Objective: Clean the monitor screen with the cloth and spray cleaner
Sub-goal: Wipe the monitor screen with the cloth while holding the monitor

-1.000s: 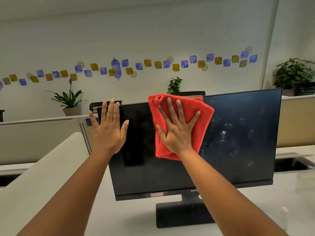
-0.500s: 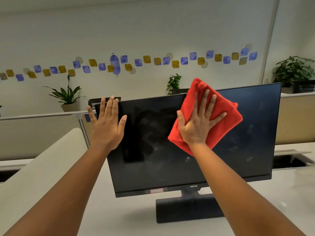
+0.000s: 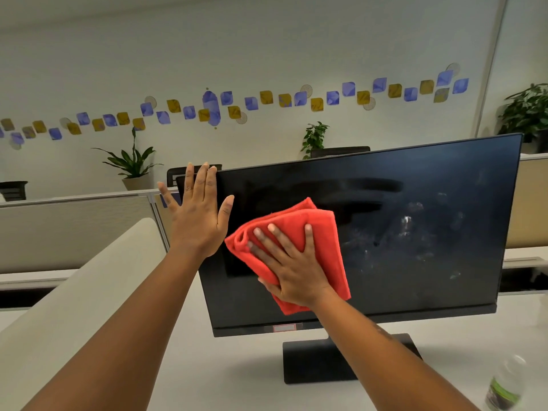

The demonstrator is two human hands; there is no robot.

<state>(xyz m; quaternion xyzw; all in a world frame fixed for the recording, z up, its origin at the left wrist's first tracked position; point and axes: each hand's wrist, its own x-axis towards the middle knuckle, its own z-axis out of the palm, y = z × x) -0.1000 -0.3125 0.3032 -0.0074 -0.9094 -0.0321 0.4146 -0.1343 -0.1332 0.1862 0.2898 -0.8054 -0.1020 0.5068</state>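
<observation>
A black monitor stands on the white desk, its dark screen showing smears and droplets on the right half. My right hand lies flat on a folded red cloth, pressing it against the lower left part of the screen. Flat against the monitor's left edge rests my left hand, fingers up and spread, holding nothing. A clear spray bottle with a green label stands blurred at the bottom right on the desk.
The monitor's black stand sits on the white desk. A cream partition runs along the left. Beige cubicle dividers, chair backs and potted plants lie behind the monitor.
My right hand has swept the red cloth from the upper middle of the screen down and to the left. The left hand has stayed on the monitor's left edge.
</observation>
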